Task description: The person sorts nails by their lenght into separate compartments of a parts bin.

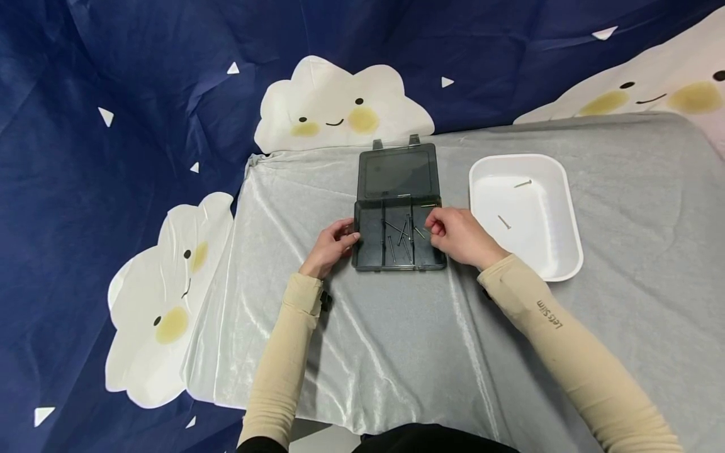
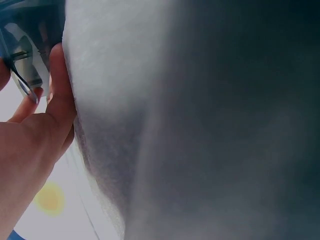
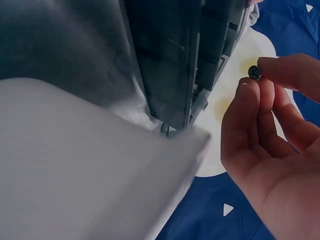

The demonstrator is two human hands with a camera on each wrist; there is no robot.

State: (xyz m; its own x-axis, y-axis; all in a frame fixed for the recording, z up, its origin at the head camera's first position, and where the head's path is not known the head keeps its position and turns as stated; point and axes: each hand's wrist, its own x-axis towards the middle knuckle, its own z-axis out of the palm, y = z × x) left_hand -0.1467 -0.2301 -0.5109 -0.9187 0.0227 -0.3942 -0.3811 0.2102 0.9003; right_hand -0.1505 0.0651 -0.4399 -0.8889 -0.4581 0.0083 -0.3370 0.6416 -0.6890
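A dark translucent plastic organizer box (image 1: pixel 399 173) stands with its lid folded back, its lower half split into three compartments. Several screws (image 1: pixel 392 250) lie in the middle and right compartments. My left hand (image 1: pixel 333 244) holds the box by its left wall, the thumb at the rim and fingers along the outside. Over the box's right edge, my right hand (image 1: pixel 455 233) pinches a screw between thumb and fingertips. In the right wrist view the cross-slotted head of that screw (image 3: pixel 254 73) shows, its shank hidden behind the fingers.
A white plastic tray (image 1: pixel 532 236) stands right of the box, beside my right forearm, with two screws (image 1: pixel 505 222) lying apart inside. Grey cloth (image 1: pixel 391 333) covers the table. A dark blue curtain (image 1: pixel 187 63) with cloud prints hangs behind and at the left.
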